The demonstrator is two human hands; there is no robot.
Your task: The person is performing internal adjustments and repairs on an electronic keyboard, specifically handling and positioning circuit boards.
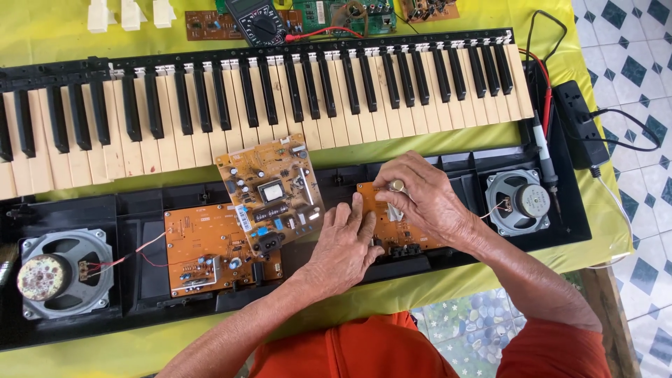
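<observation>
A small orange circuit board [389,225] lies in the open black keyboard case [140,280]. My left hand [341,245] rests flat on the board's left edge, fingers apart and pressing down. My right hand [427,203] is closed on a small round metal-tipped part [397,185] held over the board's top. To the left, a loose power board [269,194] leans tilted over a larger orange board [210,248]. The key bed [280,112] lies behind the case.
Speakers sit at both ends of the case, a big one [63,274] left and a smaller one [518,201] right. A soldering iron [544,152] and power strip [579,126] lie at the right. A multimeter [257,19] and more boards sit behind the keys.
</observation>
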